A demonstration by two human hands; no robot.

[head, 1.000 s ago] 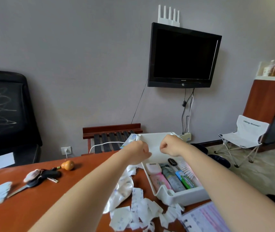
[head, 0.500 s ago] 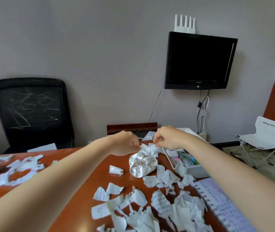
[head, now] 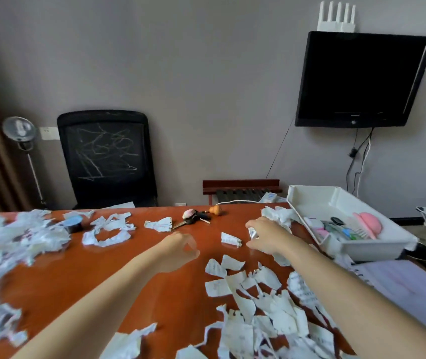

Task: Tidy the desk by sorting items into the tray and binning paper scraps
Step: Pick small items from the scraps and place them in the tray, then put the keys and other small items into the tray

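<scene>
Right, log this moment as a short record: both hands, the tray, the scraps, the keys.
left hand: over bare desk, fingers loosely curled, holding nothing
right hand: near the tray, pinching a small crumpled piece
tray: white, at the desk's right edge, holding a pink rounded item and other small things
paper scraps: strewn over the desk, thickest near the person and at the left
keys: on the desk near its far edge, outside the tray

The one wide-angle view sits at the person's head, facing forward and a little down across the desk (head: 170,294) toward the far wall (head: 206,86) with its chair (head: 105,156) and TV (head: 362,79). Both arms run in from the bottom edge, close under the lens, to the left hand (head: 178,251) and right hand (head: 266,237) at mid-frame. The tray (head: 310,200) lies farther off at right.
</scene>
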